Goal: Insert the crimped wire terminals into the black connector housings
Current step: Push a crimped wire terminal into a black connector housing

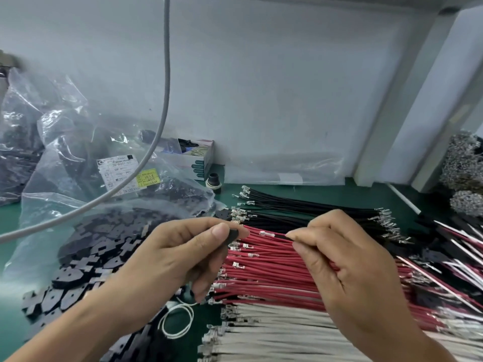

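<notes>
Two hands meet above red wires [274, 267]: left hand [180, 254] pinches a small black connector housing [233, 235]; right hand [347, 259] pinches a black wire's silver crimped terminal [264, 234] just beside it, over the green table [339, 190].

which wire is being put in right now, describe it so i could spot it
Start at the red wires lying across the middle of the green bench. Just above them, the right hand pinches one wire pointing left at the black housing in the left hand. It alone is lifted.

Pale grey wall [287, 87] (evenly lit) behind green bench top [326, 190]
</notes>
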Available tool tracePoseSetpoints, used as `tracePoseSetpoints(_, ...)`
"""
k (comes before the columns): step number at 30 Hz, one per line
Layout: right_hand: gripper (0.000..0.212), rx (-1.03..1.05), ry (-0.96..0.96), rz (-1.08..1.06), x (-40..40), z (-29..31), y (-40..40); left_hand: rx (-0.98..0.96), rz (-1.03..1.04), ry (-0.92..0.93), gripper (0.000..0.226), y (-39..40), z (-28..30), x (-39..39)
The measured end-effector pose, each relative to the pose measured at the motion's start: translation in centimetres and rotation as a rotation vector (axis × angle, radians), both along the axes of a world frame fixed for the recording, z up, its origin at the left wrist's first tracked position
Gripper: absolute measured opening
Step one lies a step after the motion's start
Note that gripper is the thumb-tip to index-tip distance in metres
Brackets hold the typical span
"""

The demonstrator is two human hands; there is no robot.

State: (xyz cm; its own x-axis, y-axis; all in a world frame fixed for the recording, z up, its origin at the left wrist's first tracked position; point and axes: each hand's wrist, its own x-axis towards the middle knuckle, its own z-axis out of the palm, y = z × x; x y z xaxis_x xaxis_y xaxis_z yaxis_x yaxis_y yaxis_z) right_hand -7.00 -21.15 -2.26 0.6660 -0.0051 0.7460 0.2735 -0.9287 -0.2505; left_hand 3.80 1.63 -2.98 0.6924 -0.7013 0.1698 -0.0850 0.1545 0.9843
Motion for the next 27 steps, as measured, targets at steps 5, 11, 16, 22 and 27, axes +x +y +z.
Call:
tracePoseSetpoints(5,0.014,0.082,-0.012,0.014,-0.2,-0.1,0.0,-0.075,-0.178,0.185,0.048,0.1,-0.3,0.2)
tracePoseSetpoints(11,0.014,0.149,0.003,0.04,-0.2,-0.2,0.2,-0.14,-0.254,0.261,0.047,-0.1,-0.7,0.2)
tracePoseSetpoints(16,0.013,0.18,-0.024,0.078,-0.3,0.1,0.5,-0.077,-0.124,0.203,0.038,-0.8,-0.5,-0.4)
tracePoseSetpoints(22,0.021,0.07,-0.002,0.05,-0.3,0.2,0.6,-0.019,0.055,0.075,0.023,-1.4,-0.5,-1.0)
tracePoseSetpoints(27,0.025,-0.042,-0.007,0.008,-0.2,0.1,0.8,-0.028,0.097,0.046,0.026,-1.6,-0.5,-1.6)
